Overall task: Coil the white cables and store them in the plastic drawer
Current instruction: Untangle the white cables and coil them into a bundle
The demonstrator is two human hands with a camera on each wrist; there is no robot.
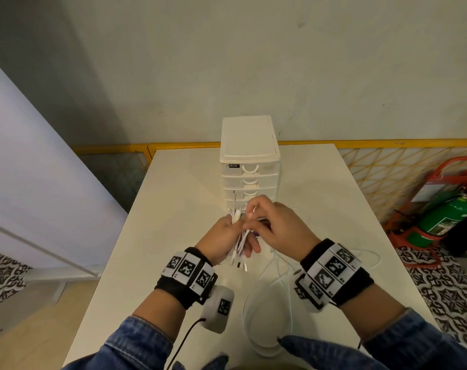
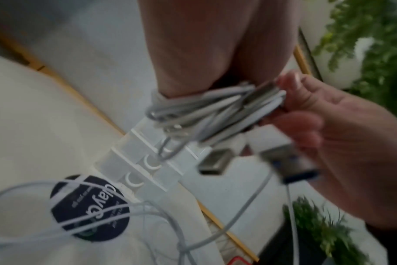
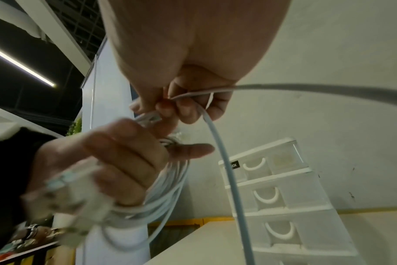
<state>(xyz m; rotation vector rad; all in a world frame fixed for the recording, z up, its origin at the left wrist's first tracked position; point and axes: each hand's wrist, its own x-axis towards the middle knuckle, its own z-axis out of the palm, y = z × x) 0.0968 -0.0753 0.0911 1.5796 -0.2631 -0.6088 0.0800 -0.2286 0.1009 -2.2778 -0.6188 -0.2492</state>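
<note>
Above the table (image 1: 189,188), left hand (image 1: 221,237) grips coiled cables (image 1: 239,243); right hand (image 1: 277,225) pinches one.

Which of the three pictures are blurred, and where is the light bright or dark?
Head view: sharp and evenly lit; the plastic drawer unit is clear, the room's straight edges bend outward. Left wrist view: dim, motion-blurred; the cable bundle and USB plug are smeared. Right wrist view: the left hand is blurred, a ceiling light strip glares against dark.

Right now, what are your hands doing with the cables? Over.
Left hand grips coiled cable bundle. Right hand pinches a loose cable. Drawer unit shut. More cable on table.
</note>
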